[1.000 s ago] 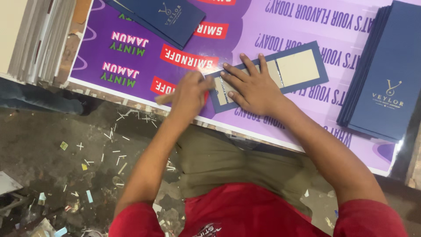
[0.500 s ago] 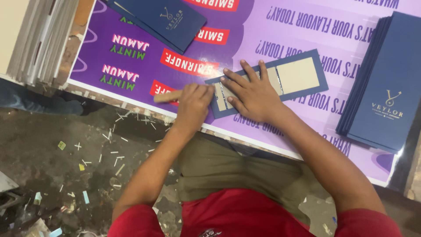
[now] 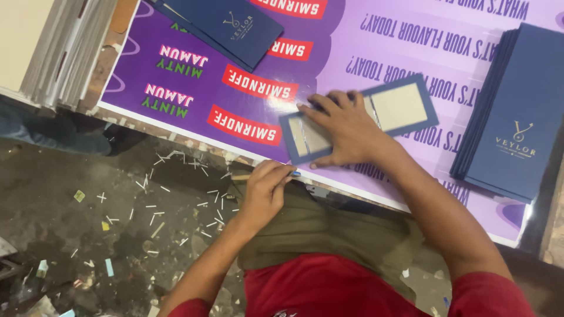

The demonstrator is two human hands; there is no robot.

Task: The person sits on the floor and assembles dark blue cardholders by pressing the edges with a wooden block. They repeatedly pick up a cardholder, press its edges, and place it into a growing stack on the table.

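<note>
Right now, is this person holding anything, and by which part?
The left hand grips a small stick-like tool near its middle. The right hand presses flat on the open blue cover.

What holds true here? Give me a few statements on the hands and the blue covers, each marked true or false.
1. The right hand lies flat on the open blue cover. True.
2. The left hand rests on the purple sheet. False: it is off the table edge, above the lap, its fingers closed on a thin tool.
3. A stack of dark blue covers lies at the right of the sheet. True.
4. The floor is swept clean. False: paper scraps lie strewn over it.
</note>
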